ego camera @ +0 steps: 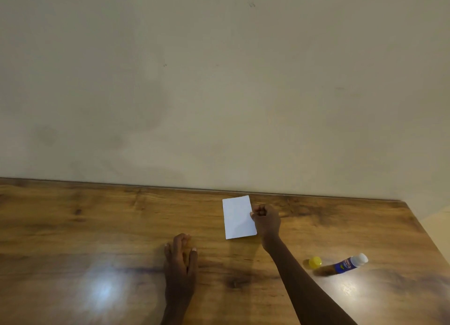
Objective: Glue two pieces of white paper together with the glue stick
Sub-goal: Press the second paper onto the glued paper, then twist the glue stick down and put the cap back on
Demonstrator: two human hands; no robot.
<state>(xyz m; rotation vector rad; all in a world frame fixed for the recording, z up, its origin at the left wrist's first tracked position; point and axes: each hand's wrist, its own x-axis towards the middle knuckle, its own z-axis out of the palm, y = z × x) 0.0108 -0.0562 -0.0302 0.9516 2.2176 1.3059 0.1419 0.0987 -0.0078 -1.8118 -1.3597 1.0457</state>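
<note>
Head view gives me a wooden counter [97, 227] against a plain wall [219, 81]. Right of centre, my right hand [266, 221] is curled, its fingers [254, 214] pinching the right edge of the white paper [237, 216], which lies flat. My left hand [180, 264] rests lower centre, fingers loosely together, holding nothing. At lower right the glue stick [348, 264] lies uncapped, its yellow cap [315, 262] just beside it.

On the wooden table [97, 227], the right hand [266, 221] pinches the white paper's [238, 217] right edge; the left hand [181, 259] rests flat. The uncapped glue stick [349, 264] lies beside its yellow cap [315, 262].
</note>
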